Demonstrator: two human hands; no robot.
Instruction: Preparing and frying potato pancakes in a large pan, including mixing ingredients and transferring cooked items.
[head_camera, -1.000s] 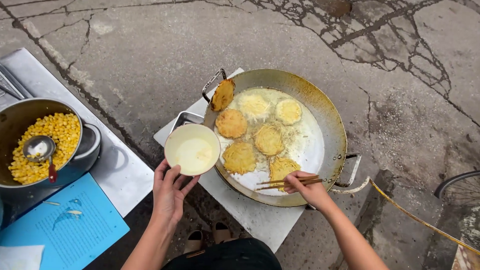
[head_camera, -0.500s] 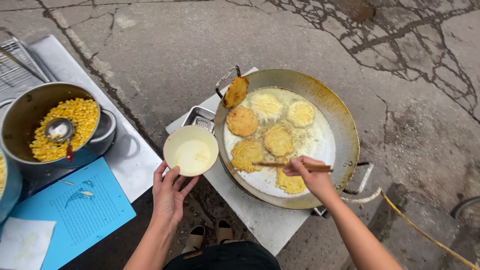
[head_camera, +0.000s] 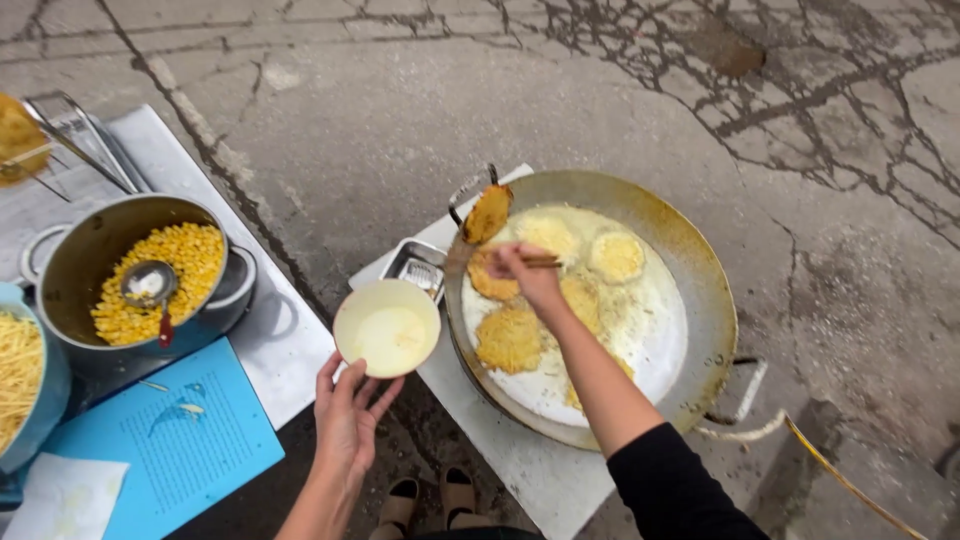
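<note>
My right hand (head_camera: 528, 275) holds wooden chopsticks (head_camera: 543, 262) over a wide metal frying pan (head_camera: 700, 270) of oil. Several round yellow-brown fritters (head_camera: 510, 338) float in the pan, and my hand is above the ones at the pan's left side. One browned fritter (head_camera: 488, 214) rests on a wire rack at the pan's far left rim. My left hand (head_camera: 348, 415) holds up a cream bowl (head_camera: 386, 328) of pale batter just left of the pan, fingers under its near edge.
A metal pot (head_camera: 90, 250) of corn kernels with a ladle (head_camera: 148, 285) stands on a white table at left. A blue sheet (head_camera: 170, 440), a blue bowl of shredded strands (head_camera: 18, 365) and a small metal tray (head_camera: 415, 265) are nearby. Cracked pavement lies beyond.
My right hand with the chopsticks has moved from the pan's near side across to its far left. The bowl in my left hand has stayed beside the pan.
</note>
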